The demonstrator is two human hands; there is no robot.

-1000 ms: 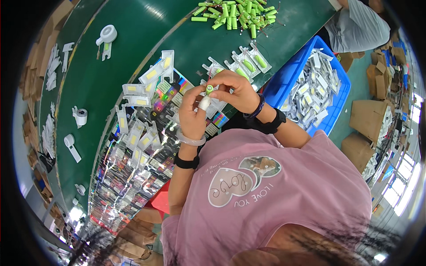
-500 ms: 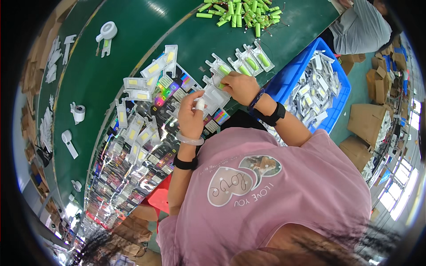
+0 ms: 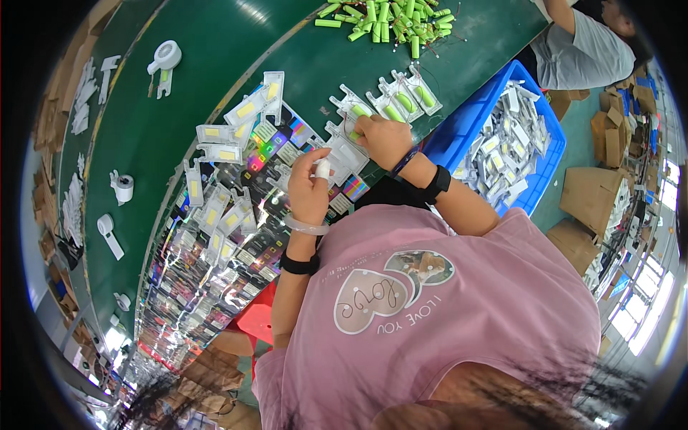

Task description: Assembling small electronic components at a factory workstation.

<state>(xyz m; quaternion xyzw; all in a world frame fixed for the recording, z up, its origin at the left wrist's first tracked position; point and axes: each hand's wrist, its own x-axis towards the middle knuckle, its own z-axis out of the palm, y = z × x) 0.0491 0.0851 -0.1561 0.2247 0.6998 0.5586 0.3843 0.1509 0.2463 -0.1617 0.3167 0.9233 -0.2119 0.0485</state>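
Both hands work at the near edge of the green bench [image 3: 215, 43]. The left hand [image 3: 309, 188] curls around the lower end of a white plastic housing [image 3: 342, 152], thumb and fingers pressed on its sides; a white wrap shows on 1 fingertip. The right hand [image 3: 385, 140] lies on top of the same housing, fingers bent and pressing down near a green cylindrical cell [image 3: 355, 134] at its upper end. Whether the cell is fully seated I cannot tell; the fingers hide most of it.

Handling judgement: the housing looks like thin moulded plastic, light and stiff, with narrow tabs that could snap if levered. Best held by the long side walls, as the left hand does, leaving the open face free. The cell is smooth, round, likely to roll or slip; a pinch across its middle should hold it.

Nearby: 3 more housings with cells [image 3: 401, 100] just beyond the right hand, a loose heap of green cells [image 3: 387, 21] at the far edge, a blue crate [image 3: 541, 179] of white parts to the right, and rows of small panels with yellow patches [image 3: 222, 208] to the left.
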